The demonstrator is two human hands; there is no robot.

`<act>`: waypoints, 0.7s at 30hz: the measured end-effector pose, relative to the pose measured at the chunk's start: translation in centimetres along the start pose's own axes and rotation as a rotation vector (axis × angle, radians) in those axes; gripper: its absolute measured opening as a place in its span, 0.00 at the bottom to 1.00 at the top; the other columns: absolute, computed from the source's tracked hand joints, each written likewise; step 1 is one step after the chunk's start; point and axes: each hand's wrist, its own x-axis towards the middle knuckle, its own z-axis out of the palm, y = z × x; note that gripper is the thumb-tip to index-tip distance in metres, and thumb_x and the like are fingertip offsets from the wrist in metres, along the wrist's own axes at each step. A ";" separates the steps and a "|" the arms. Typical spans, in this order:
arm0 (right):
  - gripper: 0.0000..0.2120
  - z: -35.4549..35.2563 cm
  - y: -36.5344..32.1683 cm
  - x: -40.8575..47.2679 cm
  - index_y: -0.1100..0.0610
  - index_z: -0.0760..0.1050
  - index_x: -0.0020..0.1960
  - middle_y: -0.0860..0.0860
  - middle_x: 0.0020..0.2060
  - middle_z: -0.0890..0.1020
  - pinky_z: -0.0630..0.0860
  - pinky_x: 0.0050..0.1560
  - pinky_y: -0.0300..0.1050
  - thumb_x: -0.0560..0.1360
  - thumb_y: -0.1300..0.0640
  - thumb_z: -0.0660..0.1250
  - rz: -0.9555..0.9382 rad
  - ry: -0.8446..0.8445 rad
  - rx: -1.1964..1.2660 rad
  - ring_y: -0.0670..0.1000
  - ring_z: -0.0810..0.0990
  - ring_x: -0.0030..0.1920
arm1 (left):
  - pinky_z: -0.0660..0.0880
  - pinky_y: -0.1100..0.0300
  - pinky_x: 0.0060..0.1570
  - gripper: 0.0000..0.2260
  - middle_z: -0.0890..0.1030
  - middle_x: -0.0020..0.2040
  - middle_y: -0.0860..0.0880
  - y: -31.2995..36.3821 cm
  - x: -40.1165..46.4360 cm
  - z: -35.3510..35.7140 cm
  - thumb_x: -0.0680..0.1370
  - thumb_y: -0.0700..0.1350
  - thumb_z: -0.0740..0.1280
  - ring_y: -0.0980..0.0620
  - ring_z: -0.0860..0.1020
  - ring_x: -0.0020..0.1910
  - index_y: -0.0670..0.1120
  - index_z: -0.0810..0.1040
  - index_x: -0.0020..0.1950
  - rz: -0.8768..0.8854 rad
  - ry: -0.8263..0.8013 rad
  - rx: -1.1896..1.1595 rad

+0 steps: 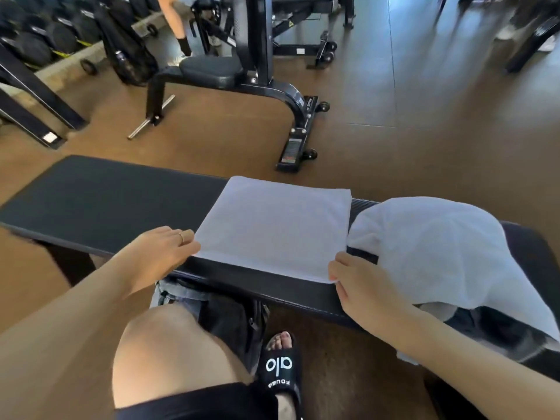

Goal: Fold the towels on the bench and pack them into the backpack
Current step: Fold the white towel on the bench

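A white towel [272, 228], folded into a flat rectangle, lies on the middle of the black padded bench [100, 201]. My left hand [163, 253] rests against the towel's near left corner, fingers fairly straight and tips at its edge. My right hand [363, 289] pinches the near right corner between thumb and fingers. A second white towel [433, 253] lies unfolded and rumpled on the right part of the bench, draping over its front edge. A dark bag [230, 316], apparently the backpack, sits on the floor under the bench by my knee.
My bare knee [163, 344] and a foot in a black slide sandal [281, 368] are below the bench. Across the brown floor stands a black weight machine [251, 71], with dumbbell racks [45, 34] at far left and another person's leg [178, 28] behind it.
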 end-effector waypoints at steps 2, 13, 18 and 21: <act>0.05 -0.1 -0.3 -0.2 0.53 0.72 0.52 0.49 0.48 0.73 0.78 0.45 0.47 0.81 0.60 0.59 0.003 -0.032 -0.001 0.49 0.75 0.43 | 0.70 0.59 0.36 0.24 0.72 0.40 0.53 -0.1 -0.8 0.1 0.61 0.36 0.81 0.51 0.72 0.32 0.51 0.71 0.45 0.012 -0.035 -0.010; 0.05 0.4 -1.5 -1.6 0.53 0.74 0.53 0.48 0.48 0.73 0.81 0.48 0.46 0.81 0.57 0.60 -0.040 -0.123 0.000 0.51 0.79 0.43 | 0.71 0.61 0.32 0.16 0.70 0.36 0.56 0.6 -1.9 -1.5 0.66 0.43 0.80 0.55 0.59 0.30 0.52 0.73 0.39 0.101 -0.065 -0.029; 0.05 0.3 -2.0 -2.1 0.54 0.73 0.55 0.49 0.48 0.72 0.80 0.47 0.45 0.81 0.58 0.60 -0.056 -0.135 -0.008 0.50 0.78 0.41 | 0.73 0.61 0.32 0.16 0.72 0.37 0.55 0.8 -1.7 -1.3 0.64 0.44 0.81 0.55 0.60 0.30 0.52 0.75 0.42 0.108 -0.085 0.034; 0.05 0.4 -2.0 -2.1 0.53 0.73 0.56 0.49 0.48 0.72 0.80 0.46 0.44 0.81 0.57 0.61 -0.067 -0.136 -0.007 0.49 0.78 0.41 | 0.74 0.59 0.43 0.13 0.74 0.46 0.55 1.3 -1.4 -1.7 0.74 0.50 0.74 0.54 0.74 0.39 0.53 0.73 0.53 0.092 -0.245 0.077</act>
